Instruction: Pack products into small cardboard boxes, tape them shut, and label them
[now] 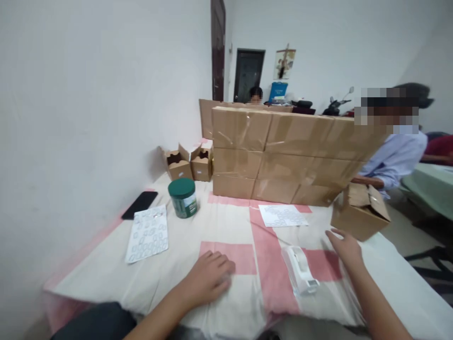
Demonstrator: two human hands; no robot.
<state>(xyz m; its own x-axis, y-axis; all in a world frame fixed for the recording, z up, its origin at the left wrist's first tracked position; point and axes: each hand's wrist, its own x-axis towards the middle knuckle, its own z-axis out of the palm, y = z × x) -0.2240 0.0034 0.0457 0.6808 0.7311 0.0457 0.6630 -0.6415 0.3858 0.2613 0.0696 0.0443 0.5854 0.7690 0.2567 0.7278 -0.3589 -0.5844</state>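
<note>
My left hand [211, 277] rests palm down on the pink-and-white cloth [184, 278], its fingers relaxed and nothing in them. Over the right side of the table, my right hand [345, 246] has its thumb and fingers apart. It is nearest to a cardboard box [359, 218] with loose top flaps; whether they touch, I cannot tell. Between my hands lies a white tape dispenser [300, 274]. Beyond it is a white printed sheet [282, 216]. A green lidded jar [183, 198] stands upright farther left.
Stacked, taped cartons [283, 151] form a wall across the back. Two small open boxes [179, 165] stand beside it. A black phone [139, 205] and another printed sheet [148, 234] lie at left, near the wall. A person in a light shirt [398, 158] is at right.
</note>
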